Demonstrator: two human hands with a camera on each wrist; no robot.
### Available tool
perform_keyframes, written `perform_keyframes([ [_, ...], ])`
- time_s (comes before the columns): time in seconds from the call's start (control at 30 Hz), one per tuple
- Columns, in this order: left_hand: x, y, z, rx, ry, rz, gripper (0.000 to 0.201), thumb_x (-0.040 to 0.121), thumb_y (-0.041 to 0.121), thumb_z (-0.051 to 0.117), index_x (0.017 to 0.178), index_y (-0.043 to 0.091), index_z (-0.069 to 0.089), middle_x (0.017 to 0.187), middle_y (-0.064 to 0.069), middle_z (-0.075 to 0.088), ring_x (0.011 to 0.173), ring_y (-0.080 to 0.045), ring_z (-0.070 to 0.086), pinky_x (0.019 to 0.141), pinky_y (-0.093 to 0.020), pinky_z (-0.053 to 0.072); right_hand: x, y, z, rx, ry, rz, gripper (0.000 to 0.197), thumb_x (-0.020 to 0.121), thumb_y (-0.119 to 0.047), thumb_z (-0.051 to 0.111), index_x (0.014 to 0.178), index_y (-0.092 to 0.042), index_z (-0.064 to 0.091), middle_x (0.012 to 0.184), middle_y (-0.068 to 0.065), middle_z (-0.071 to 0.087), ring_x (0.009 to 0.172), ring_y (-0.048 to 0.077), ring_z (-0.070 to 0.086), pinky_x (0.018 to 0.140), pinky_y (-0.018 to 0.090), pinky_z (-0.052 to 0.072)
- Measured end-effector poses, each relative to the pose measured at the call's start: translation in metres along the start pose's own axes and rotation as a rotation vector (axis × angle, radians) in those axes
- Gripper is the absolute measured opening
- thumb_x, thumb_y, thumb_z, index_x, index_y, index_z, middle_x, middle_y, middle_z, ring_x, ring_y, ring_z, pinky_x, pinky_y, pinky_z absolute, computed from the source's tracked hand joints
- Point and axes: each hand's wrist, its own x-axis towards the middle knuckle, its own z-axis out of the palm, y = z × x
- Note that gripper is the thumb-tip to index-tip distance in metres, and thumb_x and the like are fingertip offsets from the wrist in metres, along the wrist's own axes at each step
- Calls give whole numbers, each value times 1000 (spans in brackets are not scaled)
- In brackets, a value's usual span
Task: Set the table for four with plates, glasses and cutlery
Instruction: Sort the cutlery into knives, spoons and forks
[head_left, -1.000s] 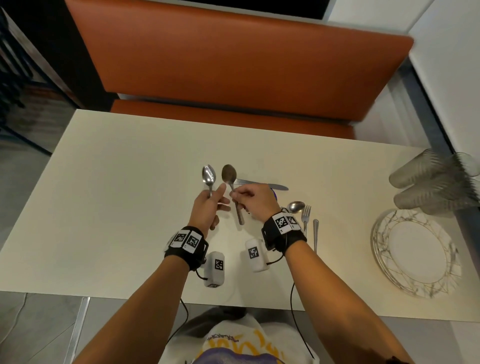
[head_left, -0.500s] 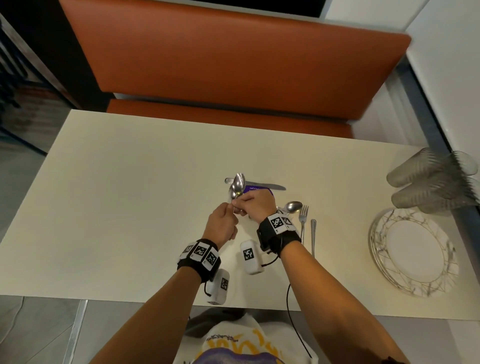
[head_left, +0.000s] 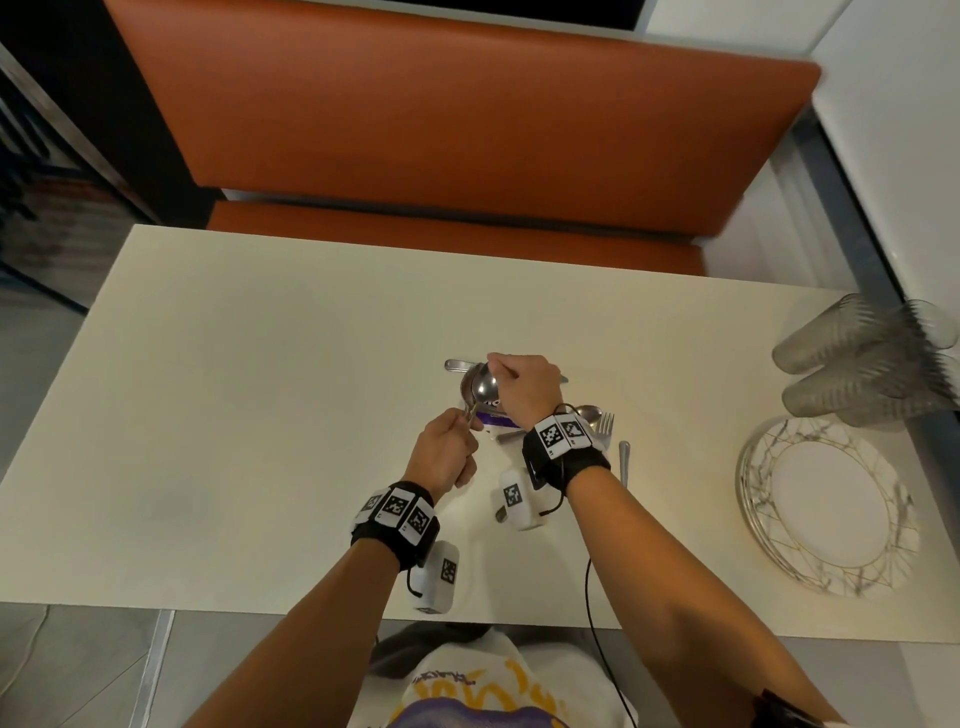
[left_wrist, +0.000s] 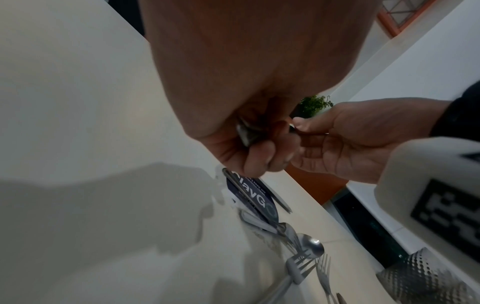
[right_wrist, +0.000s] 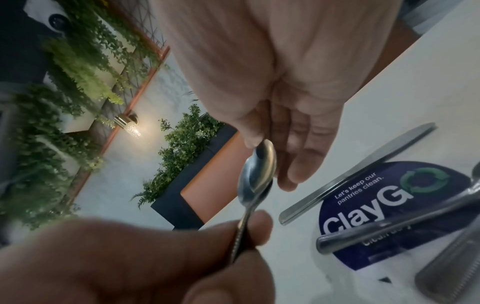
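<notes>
Two metal spoons (head_left: 480, 387) are stacked bowl on bowl just above the cream table (head_left: 260, 415). My left hand (head_left: 467, 423) grips both handles low down, seen close in the right wrist view (right_wrist: 239, 236). My right hand (head_left: 496, 364) reaches over from the right and pinches the tip of the bowls (right_wrist: 257, 170) between thumb and fingers. More cutlery lies under and right of my hands: a knife (head_left: 457, 365), a spoon (head_left: 589, 414), a fork (head_left: 605, 426) and another handle (head_left: 623, 462). A stack of white plates (head_left: 748, 467) and several glasses (head_left: 857, 364) lying on their sides sit at the right end.
A round dark blue "ClayGo" sticker (right_wrist: 389, 205) is on the table under the loose cutlery. An orange bench (head_left: 441, 130) runs along the far edge. A white wall and ledge close off the right side behind the glasses.
A second ago each hand held one spoon, side by side. The spoons came together, my left hand took both handles, and my right hand moved up to the bowls.
</notes>
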Motion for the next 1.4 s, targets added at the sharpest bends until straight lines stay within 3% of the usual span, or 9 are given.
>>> perform_keyframes([
  [0.13, 7, 7, 7, -25, -39, -43, 30, 108, 14, 31, 96, 7, 58, 61, 1, 38, 39, -16, 34, 37, -21, 23, 0, 7, 5, 42, -60, 59, 34, 104, -23, 52, 130, -9, 68, 121, 10, 72, 113, 22, 66, 89, 14, 41],
  [0.27, 14, 8, 12, -15, -48, -77, 29, 109, 17, 33, 94, 8, 56, 61, 1, 39, 38, -12, 32, 35, -20, 22, 6, 18, -4, 86, -119, 87, 37, 106, -28, 48, 139, -16, 62, 123, 8, 71, 115, 19, 65, 102, 17, 39],
  [0.43, 26, 0, 17, 47, -32, -90, 27, 108, 14, 34, 91, 8, 54, 69, -3, 44, 36, -9, 34, 34, -20, 26, 19, 66, -31, -47, 49, 178, 27, 102, -19, 48, 118, -16, 69, 117, 5, 71, 104, 19, 65, 83, 29, 55],
  [0.6, 37, -10, 21, 150, -23, -82, 28, 108, 14, 33, 96, 5, 57, 78, -6, 48, 42, -14, 40, 33, -20, 29, 20, 119, -59, -526, -68, 299, 28, 96, -27, 55, 123, -21, 63, 126, 10, 56, 121, 31, 46, 100, 41, 44],
  [0.83, 57, -18, 30, 196, 4, -106, 34, 108, 21, 37, 89, 12, 63, 69, 2, 49, 50, -9, 38, 45, -21, 32, 21, 144, -68, -507, -158, 301, 7, 90, -29, 66, 93, -23, 67, 115, 8, 57, 116, 31, 47, 98, 44, 47],
  [0.97, 64, -9, 33, 271, 53, 3, 33, 108, 21, 40, 87, 12, 64, 70, 3, 56, 59, -15, 45, 54, -30, 37, 24, 146, -76, -389, -128, 288, 13, 88, -26, 70, 78, -28, 63, 98, -2, 63, 103, 23, 57, 87, 37, 52],
  [1.1, 73, 11, 35, 336, 81, 104, 32, 109, 21, 41, 91, 12, 66, 77, 1, 64, 67, -17, 56, 61, -28, 45, 30, 131, -105, -187, -39, 177, 9, 86, -18, 75, 80, -21, 68, 85, -5, 67, 82, 12, 61, 64, 12, 41],
  [1.3, 79, 50, 49, 314, 63, 253, 33, 111, 14, 39, 93, 1, 63, 91, -9, 70, 80, -17, 63, 65, -11, 50, 38, 87, -151, -118, 28, -24, 10, 82, -26, 80, 83, -21, 72, 79, -11, 69, 74, -5, 60, 63, 7, 39],
  [1.4, 85, 60, 61, 301, 18, 289, 32, 111, 12, 40, 97, -1, 66, 98, -12, 75, 94, -24, 69, 84, -22, 55, 37, 62, -163, -99, 58, -82, 9, 81, -27, 79, 83, -23, 71, 78, -12, 67, 73, -9, 57, 63, 4, 38],
])
